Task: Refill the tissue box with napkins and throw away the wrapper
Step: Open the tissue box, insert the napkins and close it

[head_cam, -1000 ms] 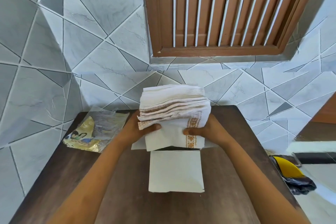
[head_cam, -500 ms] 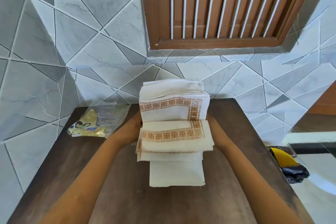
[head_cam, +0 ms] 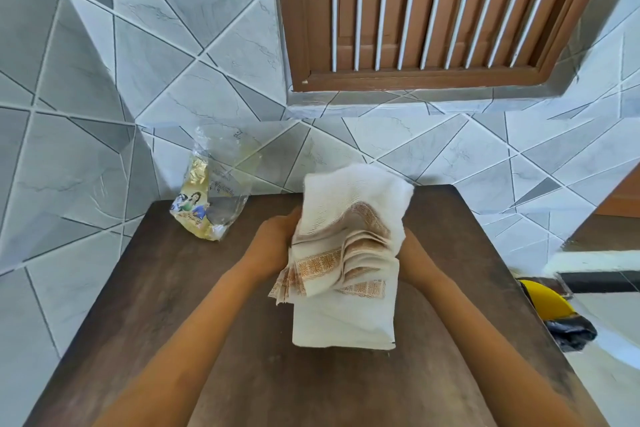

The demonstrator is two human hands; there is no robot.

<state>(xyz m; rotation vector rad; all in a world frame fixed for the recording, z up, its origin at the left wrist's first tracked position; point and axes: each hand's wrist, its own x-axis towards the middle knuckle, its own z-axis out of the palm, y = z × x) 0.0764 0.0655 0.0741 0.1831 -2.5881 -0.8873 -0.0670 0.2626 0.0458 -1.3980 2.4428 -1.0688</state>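
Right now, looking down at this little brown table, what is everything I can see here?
Stack of white paper napkins with brown patterned borders: one, held over the table's middle, fanning open.
Folded white napkin bundle: one, flat on the table beneath the stack.
Clear plastic wrapper with gold print: one, table's far left corner, against the wall.
Dark brown wooden table: one, centre.
Grey and white tiled wall: behind and left.
Brown slatted wooden shutter: one, upper right.
Yellow object on black plastic: one, beyond the table's right edge; too hidden to identify.
Tissue box: not visible.
Left hand: gripping the stack's left side.
Right hand: mostly hidden behind the stack's right side.
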